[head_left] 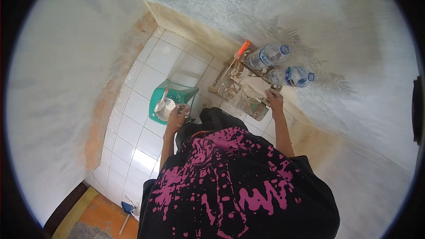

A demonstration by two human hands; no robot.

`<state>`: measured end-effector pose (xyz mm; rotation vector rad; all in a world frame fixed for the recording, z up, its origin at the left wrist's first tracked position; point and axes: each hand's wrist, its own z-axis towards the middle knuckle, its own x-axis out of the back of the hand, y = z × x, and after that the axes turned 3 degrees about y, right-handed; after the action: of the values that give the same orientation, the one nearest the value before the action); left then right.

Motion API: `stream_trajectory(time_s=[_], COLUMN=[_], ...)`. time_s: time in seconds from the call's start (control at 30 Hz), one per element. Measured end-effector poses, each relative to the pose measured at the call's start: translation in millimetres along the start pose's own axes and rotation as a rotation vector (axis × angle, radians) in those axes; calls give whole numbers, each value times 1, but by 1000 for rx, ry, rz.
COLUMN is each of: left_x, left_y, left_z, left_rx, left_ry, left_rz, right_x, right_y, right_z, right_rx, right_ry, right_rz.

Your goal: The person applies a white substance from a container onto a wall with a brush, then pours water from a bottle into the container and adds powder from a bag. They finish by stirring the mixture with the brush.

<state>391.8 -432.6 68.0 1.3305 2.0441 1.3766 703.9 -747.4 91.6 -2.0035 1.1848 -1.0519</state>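
Observation:
On the green plastic stool (154,95) sits a pale tub (160,116) with white paste inside. A tool with a reddish handle end (165,93) leans in the tub. My left hand (178,116) is at the tub's right rim, fingers curled against it, with whitish smears on them. My right hand (275,100) is closed on the edge of a whitish plastic bag (253,87). That bag lies on a low, paint-spattered wooden bench (228,89). Some of the right fingers are hard to make out.
Two clear plastic bottles, one (265,56) behind the other (292,76), stand at the bench's wall side. A roller frame with an orange handle (242,48) lies at its far end. Patchy walls (212,0) enclose the white tile floor (141,93). A blue-headed tool (127,208) lies lower left.

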Motion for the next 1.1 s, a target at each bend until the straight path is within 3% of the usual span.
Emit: stream_trajectory(time_s=[0.27, 0.47, 0.57, 0.63, 1.1], left_x=[-10, -7, -4, 1, 13], left_y=[19, 18, -4, 1, -24], left_z=[12, 10, 10, 3, -10], left_rx=[-37, -27, -41, -47, 91], left_ry=[-3, 0, -16, -12, 4], left_rz=[0, 72, -8, 63, 50], right_x=[-3, 2, 9, 12, 23], right_y=[-16, 6, 11, 8, 4], right_z=[-10, 10, 15, 15, 5], right_rx=[-24, 82, 6, -125, -152], right_ry=[-58, 55, -23, -37, -85], right_rz=[119, -170, -169, -13, 14])
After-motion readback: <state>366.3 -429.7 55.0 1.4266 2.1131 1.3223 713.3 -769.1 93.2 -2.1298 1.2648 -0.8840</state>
